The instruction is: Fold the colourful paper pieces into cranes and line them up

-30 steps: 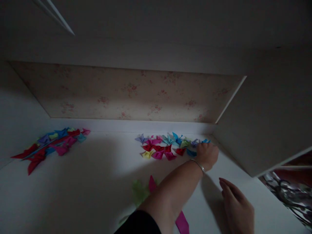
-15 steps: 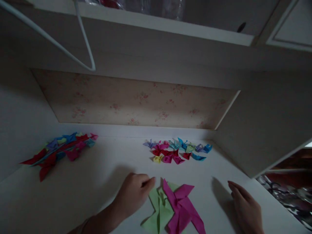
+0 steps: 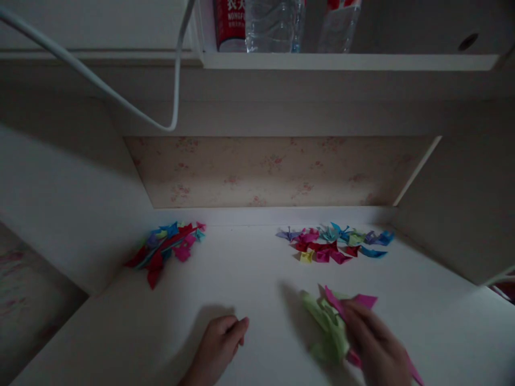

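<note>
My right hand [image 3: 376,348] is blurred by motion and closed over a green folded paper [image 3: 326,328] and a pink folded paper [image 3: 351,301] at the front right of the white desk [image 3: 257,273]. Resting on the desk to the left, my left hand [image 3: 217,348] has its fingers loosely curled and holds nothing. A row of several small paper cranes [image 3: 336,244] in mixed colours lies at the back right. A heap of coloured folded papers [image 3: 167,249] lies at the back left.
A floral-papered back wall closes the desk alcove. Above it a shelf [image 3: 341,60] carries plastic water bottles [image 3: 273,24]. A white cable [image 3: 120,102] hangs across the upper left. A white side panel [image 3: 462,209] stands at the right.
My right hand has moved left onto the green and pink papers and lifted them. My left hand has drawn back from them toward me. The view has tilted up, showing the shelf.
</note>
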